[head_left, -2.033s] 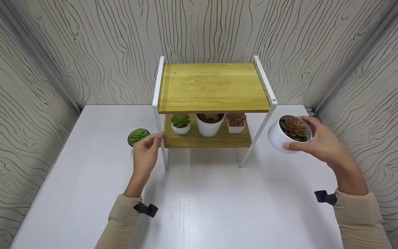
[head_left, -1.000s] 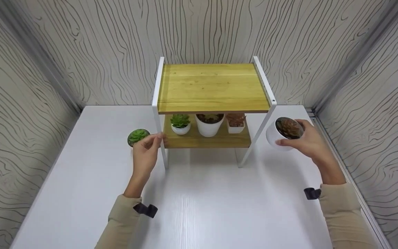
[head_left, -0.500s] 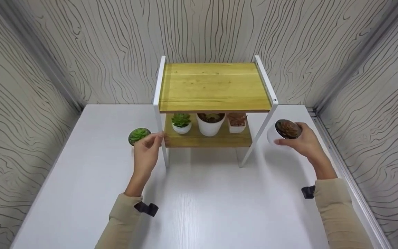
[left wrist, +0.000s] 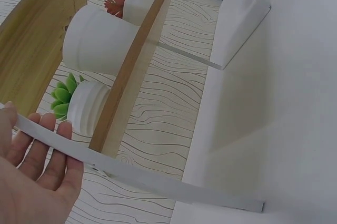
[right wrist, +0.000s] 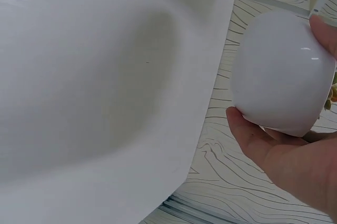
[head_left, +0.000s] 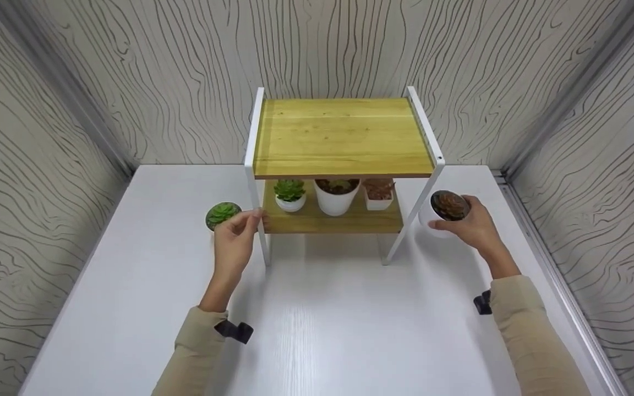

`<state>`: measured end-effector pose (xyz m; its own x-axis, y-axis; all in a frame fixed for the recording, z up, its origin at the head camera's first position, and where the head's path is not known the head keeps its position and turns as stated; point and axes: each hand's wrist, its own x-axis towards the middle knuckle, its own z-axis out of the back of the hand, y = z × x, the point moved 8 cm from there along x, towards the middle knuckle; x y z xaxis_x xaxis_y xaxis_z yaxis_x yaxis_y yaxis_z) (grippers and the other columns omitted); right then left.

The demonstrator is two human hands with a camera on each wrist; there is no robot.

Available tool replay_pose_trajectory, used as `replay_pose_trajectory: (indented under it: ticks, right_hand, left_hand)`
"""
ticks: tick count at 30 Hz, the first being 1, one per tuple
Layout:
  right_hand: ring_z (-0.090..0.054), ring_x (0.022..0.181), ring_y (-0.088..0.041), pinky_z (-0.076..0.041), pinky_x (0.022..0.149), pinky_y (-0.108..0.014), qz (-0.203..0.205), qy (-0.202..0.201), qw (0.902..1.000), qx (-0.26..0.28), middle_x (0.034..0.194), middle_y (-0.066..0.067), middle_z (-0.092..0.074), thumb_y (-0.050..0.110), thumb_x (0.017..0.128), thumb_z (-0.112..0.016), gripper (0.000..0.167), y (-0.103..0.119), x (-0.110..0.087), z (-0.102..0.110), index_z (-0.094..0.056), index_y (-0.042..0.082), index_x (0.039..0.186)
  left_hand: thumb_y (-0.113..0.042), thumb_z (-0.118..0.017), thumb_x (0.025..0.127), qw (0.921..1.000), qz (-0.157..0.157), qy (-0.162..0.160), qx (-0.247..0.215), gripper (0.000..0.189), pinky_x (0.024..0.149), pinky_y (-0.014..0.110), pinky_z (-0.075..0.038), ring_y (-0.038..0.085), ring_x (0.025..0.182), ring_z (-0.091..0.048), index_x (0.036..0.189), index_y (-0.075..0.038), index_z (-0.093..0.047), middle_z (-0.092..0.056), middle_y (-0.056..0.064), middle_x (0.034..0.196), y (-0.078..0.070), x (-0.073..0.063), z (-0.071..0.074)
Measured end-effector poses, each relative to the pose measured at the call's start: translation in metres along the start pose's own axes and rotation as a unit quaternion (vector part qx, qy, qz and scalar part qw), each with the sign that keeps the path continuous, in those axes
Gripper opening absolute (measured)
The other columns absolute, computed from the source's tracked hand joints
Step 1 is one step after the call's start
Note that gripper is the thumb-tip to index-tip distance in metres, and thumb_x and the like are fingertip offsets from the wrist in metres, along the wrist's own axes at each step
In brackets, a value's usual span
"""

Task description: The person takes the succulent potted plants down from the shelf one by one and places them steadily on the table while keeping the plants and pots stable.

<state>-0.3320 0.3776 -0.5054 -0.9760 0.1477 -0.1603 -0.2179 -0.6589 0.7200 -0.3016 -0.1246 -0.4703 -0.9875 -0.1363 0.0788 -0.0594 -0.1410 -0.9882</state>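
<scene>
My right hand [head_left: 476, 226] grips a round white pot [right wrist: 281, 71] with a reddish-brown succulent [head_left: 450, 205], its thumb on the near side. In the right wrist view a gap separates the pot from the white tabletop [right wrist: 105, 76], and its shadow falls there. Just right of the shelf's right leg, the pot leans slightly. My left hand [head_left: 233, 239] pinches the left white post [left wrist: 55, 139] of the two-tier wooden shelf [head_left: 344, 137]. On the lower board stand a green succulent [head_left: 289, 191], a larger white pot [head_left: 335, 202] and a small pot with a reddish plant [head_left: 378, 195].
Another green succulent [head_left: 222, 213] in a pot stands on the table left of the shelf, partly behind my left hand. Wood-grain patterned panels [head_left: 328, 44] enclose the back and sides. A metal rail [head_left: 564, 291] runs along the table's right edge.
My right hand has carried the potted succulent left and downward, closer to the shelf's right leg. The left hand stays on the post, and the shelf keeps its place.
</scene>
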Motion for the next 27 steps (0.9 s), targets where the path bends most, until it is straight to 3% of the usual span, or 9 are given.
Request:
replay_pose_trajectory:
  ticks: [13, 21, 27]
  right_hand:
    - [-0.029, 0.142, -0.046, -0.031, 0.114, -0.061, -0.029, -0.012, 0.9994, -0.014, 0.154, -0.028, -0.029, 0.055, 0.068, -0.082, 0.122, -0.015, 0.019, -0.027, -0.012, -0.003, 0.151]
    - [-0.029, 0.143, -0.045, -0.032, 0.116, -0.059, -0.047, -0.027, 0.9985, -0.010, 0.154, -0.028, -0.027, 0.054, 0.069, -0.081, 0.123, -0.027, 0.026, -0.042, -0.010, -0.003, 0.151]
    - [-0.028, 0.144, -0.044, -0.031, 0.117, -0.057, -0.055, -0.033, 0.9979, 0.004, 0.155, -0.028, -0.027, 0.050, 0.070, -0.082, 0.121, -0.030, 0.028, -0.049, -0.010, -0.003, 0.151]
  left_hand:
    - [-0.042, -0.060, 0.093, 0.9997, -0.022, -0.006, -0.009, 0.034, 0.095, 0.032, -0.055, 0.015, 0.098, -0.071, 0.104, -0.013, -0.074, -0.076, 0.008, 0.099, 0.004, 0.001, 0.001]
    - [-0.033, -0.061, 0.094, 0.9993, -0.035, -0.009, -0.009, 0.027, 0.090, 0.030, -0.057, 0.013, 0.096, -0.071, 0.104, -0.011, -0.074, -0.076, 0.008, 0.097, 0.003, 0.002, 0.001]
    - [-0.036, -0.060, 0.094, 0.9997, -0.022, -0.008, -0.005, 0.030, 0.096, 0.036, -0.055, 0.014, 0.103, -0.069, 0.107, -0.012, -0.073, -0.076, 0.007, 0.100, 0.004, 0.001, 0.002]
